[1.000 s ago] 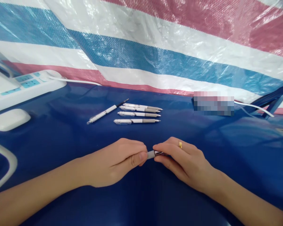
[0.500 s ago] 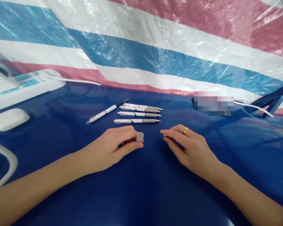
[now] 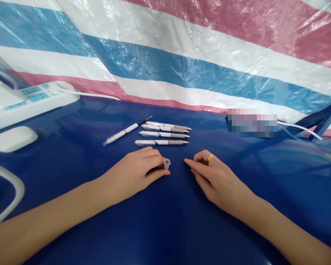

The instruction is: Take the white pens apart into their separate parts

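My left hand (image 3: 139, 167) is closed, pinching a short grey pen grip (image 3: 167, 165) between thumb and forefinger, its round open end facing me. To the right, my right hand (image 3: 219, 175) has thumb and fingertips drawn together near the table; whatever they hold is hidden. Beyond the left hand a white pen barrel (image 3: 123, 134) lies slanted, clear end toward me, its dark refill (image 3: 145, 120) sticking out bare. Several white pens with grey grips lie side by side to its right, the nearest pen (image 3: 162, 142) just beyond my hands.
On the left of the blue table (image 3: 165, 221) are a white power strip (image 3: 48, 103), a white rounded case (image 3: 15, 139) and a thick white cable (image 3: 15, 184). A blurred-out object (image 3: 252, 123) with a white cord lies at the back right. Striped plastic sheeting (image 3: 165, 66) hangs behind.
The pen grip in my left hand has tilted, showing its grey end more. My right hand has shifted slightly left, and the small shiny bit at its fingertips is out of sight.
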Motion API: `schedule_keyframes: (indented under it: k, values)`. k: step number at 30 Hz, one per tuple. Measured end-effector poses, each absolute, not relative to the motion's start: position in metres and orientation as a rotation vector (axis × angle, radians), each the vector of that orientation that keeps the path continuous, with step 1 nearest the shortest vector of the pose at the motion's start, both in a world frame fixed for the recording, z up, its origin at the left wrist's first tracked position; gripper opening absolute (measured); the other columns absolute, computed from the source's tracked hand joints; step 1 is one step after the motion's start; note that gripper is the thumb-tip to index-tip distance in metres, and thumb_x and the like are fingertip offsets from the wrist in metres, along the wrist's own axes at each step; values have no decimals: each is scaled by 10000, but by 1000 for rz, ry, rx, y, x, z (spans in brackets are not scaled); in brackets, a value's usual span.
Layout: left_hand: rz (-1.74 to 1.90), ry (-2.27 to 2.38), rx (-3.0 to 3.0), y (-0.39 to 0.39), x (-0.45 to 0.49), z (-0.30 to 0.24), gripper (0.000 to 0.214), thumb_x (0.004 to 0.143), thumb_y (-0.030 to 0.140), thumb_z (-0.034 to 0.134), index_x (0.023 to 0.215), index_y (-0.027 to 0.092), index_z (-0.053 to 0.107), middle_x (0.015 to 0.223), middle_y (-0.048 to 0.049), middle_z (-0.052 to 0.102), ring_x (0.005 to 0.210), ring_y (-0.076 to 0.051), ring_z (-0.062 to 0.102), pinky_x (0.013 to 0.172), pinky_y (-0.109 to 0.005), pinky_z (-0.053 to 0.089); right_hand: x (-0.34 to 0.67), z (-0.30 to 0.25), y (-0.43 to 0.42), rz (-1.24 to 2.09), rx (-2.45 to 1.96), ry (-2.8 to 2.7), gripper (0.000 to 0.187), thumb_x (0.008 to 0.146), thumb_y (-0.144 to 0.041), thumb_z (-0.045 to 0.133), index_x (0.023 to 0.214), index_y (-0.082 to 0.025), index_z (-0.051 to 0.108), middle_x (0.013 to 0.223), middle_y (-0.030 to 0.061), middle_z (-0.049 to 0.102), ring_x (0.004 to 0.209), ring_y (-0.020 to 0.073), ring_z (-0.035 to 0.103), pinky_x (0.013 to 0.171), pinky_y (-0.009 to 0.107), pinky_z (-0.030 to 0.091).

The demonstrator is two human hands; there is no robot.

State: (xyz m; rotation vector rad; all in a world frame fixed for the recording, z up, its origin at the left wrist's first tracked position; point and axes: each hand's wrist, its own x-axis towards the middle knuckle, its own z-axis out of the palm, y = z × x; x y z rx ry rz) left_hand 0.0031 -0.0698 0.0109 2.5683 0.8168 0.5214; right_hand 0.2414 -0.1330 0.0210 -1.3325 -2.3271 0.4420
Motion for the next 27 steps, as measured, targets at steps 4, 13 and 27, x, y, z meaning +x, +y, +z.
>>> schedule_keyframes:
  k: [4, 13, 27]
  values:
    - [528, 803, 2590, -69, 1, 9, 220, 963, 342, 511, 879, 183, 637, 874, -9, 657, 830, -158, 597, 763, -283, 474, 241, 24, -135, 478, -1367, -2376, 348, 949, -66, 391, 1252, -99, 560, 1042, 106, 526, 913, 197, 536, 872, 385, 517]
    - [516, 820, 2578, -68, 1, 8, 205, 952, 325, 533, 877, 170, 644, 838, -15, 633, 817, -167, 583, 744, -292, 471, 239, 19, -136, 339, -1369, -2381, 323, 932, -76, 433, 1243, -124, 503, 1054, 99, 557, 940, 228, 549, 862, 440, 510]
    - [523, 847, 2582, -69, -1, 5, 176, 943, 333, 558, 937, 176, 637, 834, 1, 611, 812, -158, 573, 745, -289, 453, 241, 18, -131, 398, -1344, -2416, 196, 974, -188, 489, 1158, -169, 555, 1071, 80, 590, 955, 214, 566, 889, 421, 506]
